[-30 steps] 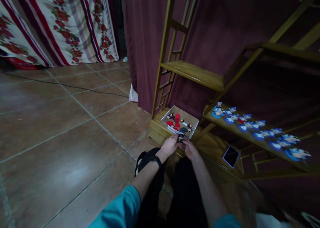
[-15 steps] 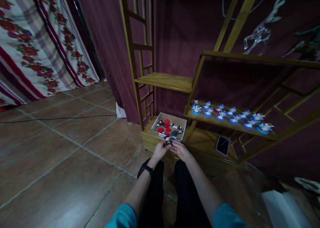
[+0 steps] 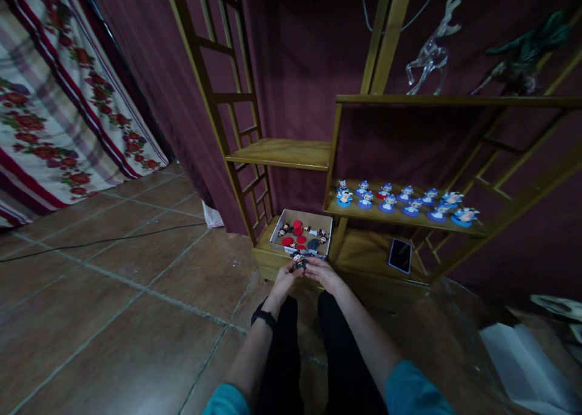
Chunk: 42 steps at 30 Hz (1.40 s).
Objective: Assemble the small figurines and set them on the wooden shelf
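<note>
One figure (image 3: 297, 260), small, dark-haired, dark toward the foot; location: between your two hands, raised at the near side of the box (image 3: 311, 219), head up and a little tilted. Left hand (image 3: 286, 277): grasping the figure low on its left side. Right hand (image 3: 322, 271): grasping it too, fingers reaching to its lower part from the right; the exact fingertip contacts are too small for you to check. Handling, by judgement: light, well within a fingertip pinch; stiff, probably hard plastic, so your grip should not dent it; surface likely smooth and a little slick, hence the use of two hands. Weak points, likely: the neck and any thin limbs, with the head large for the body. Where to take hold: the dark lower part, or the trunk just above it; spare the head from twisting or side load. Also in your reach: several red discs (image 3: 297, 224), one dark disc (image 3: 313, 244) and more figures lying loose in the box, which stands on the lowest shelf (image 3: 361, 249). To your right: a phone or tablet (image 3: 401, 255) on that same level and rows of blue-based figurines (image 3: 388, 203) one shelf up.
</note>
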Tool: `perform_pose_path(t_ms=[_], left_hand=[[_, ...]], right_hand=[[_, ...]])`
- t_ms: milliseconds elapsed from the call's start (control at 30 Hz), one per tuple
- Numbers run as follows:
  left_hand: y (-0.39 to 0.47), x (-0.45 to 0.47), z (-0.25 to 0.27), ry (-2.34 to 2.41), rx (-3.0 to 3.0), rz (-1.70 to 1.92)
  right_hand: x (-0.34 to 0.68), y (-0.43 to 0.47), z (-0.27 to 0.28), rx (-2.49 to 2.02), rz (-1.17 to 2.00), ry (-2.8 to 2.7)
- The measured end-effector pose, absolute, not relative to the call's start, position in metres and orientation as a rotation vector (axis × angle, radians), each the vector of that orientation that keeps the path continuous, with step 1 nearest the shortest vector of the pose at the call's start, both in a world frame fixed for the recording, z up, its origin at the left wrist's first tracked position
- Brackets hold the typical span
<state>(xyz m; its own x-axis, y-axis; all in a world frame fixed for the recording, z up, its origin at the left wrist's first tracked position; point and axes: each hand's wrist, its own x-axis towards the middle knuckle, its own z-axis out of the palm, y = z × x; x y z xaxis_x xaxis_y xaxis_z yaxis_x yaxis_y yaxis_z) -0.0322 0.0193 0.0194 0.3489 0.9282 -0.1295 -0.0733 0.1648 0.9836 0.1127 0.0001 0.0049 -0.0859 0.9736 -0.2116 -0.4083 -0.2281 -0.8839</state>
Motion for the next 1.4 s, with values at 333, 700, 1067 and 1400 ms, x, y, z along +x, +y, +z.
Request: perform_pose_path(t_ms=[333, 700, 1067, 1400], left_hand=[[0.024, -0.036, 0.009, 0.931, 1.056, 0.98], [0.028, -0.034, -0.004, 0.987, 1.067, 1.166], [0.027, -0.037, -0.004, 0.932, 0.996, 1.144], [0.023, -0.036, 0.005, 0.944, 0.975, 1.059]], right_hand=[[0.11, 0.002, 0.002, -1.018, 1.58, -0.773], [0.11, 0.002, -0.001, -0.972, 1.619, -0.821], [0.108, 0.005, -0.006, -0.993, 1.596, -0.819], [0.107, 0.004, -0.002, -1.013, 1.589, -0.772]])
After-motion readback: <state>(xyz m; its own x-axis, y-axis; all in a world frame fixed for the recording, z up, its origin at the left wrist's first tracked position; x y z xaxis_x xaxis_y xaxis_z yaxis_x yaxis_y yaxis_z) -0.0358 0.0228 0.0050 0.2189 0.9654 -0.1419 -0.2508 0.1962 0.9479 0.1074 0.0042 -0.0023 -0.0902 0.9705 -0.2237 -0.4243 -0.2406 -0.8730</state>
